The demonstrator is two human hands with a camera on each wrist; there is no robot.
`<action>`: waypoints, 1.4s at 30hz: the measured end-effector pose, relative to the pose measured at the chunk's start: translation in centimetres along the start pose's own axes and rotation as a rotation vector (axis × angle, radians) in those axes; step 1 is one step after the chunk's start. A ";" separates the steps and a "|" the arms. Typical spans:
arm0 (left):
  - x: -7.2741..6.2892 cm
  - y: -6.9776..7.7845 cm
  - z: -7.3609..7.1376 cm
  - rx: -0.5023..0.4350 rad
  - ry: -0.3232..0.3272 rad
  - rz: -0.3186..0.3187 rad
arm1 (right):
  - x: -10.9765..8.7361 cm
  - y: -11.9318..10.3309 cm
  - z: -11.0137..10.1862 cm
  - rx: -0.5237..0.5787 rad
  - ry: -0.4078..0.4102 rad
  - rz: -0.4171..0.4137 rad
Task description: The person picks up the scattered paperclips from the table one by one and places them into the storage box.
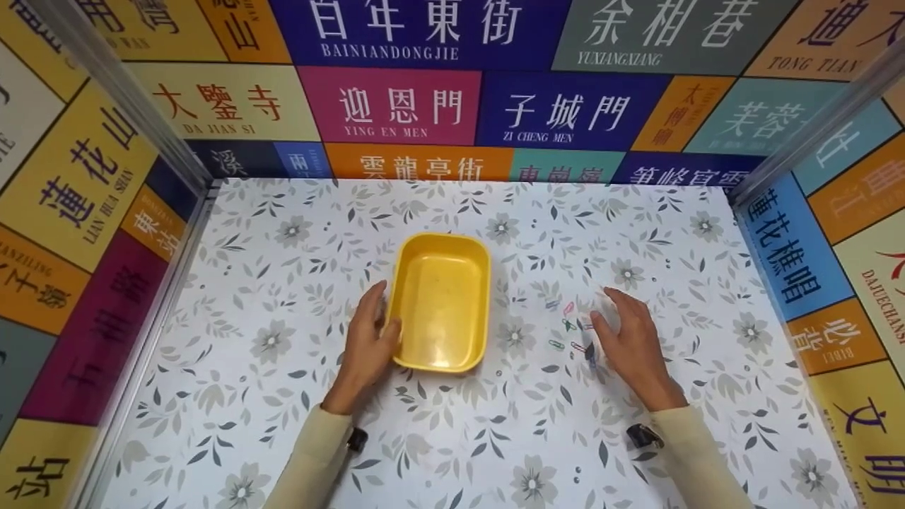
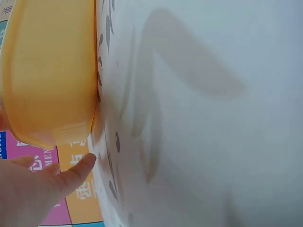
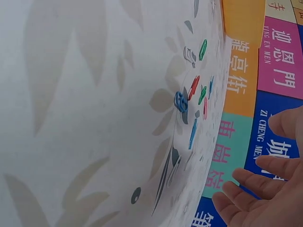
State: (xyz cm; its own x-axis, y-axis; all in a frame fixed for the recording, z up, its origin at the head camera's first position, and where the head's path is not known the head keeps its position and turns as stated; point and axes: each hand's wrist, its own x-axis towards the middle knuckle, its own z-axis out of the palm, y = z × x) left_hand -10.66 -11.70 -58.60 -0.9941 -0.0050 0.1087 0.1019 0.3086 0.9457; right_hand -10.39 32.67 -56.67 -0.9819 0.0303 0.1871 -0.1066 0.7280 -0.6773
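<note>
A yellow plastic box [image 1: 440, 304], open at the top, stands on the floral tabletop. At its left side is my left hand [image 1: 368, 346], with the thumb at the rim and the fingers extended along the outside. The left wrist view shows a gap between those fingers [image 2: 78, 172] and the box wall. My right hand [image 1: 635, 346] hovers beside several scattered paper clips, its fingers spread and holding nothing. Among the clips are a green paper clip [image 1: 556, 345], a red paper clip [image 3: 193, 88], and a blue paper clip [image 3: 181, 101].
The tabletop [image 1: 318, 452] bears a grey leaf-and-flower print, which partly camouflages the small clips. Upright panels with coloured place-name signs [image 1: 399, 106] enclose the back and both sides. Dark straps [image 1: 643, 436] circle both wrists.
</note>
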 end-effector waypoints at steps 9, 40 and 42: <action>-0.8 -0.4 -0.3 -0.155 -0.008 -0.054 | -0.4 1.0 -0.1 0.075 0.039 0.054; -2.3 -1.3 -0.2 -0.237 -0.018 -0.101 | -1.4 4.4 -0.4 0.134 0.112 0.215; -2.3 -1.3 -0.1 -0.238 -0.020 -0.104 | -1.3 4.5 -0.3 0.128 0.109 0.211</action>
State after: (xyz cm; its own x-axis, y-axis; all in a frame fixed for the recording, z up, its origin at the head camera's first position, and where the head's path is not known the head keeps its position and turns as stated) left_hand -8.49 -12.22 -60.01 -1.0000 -0.0058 0.0034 0.0029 0.0750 0.9972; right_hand -9.54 36.11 -59.78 -0.9624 0.2513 0.1030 0.0732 0.6051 -0.7928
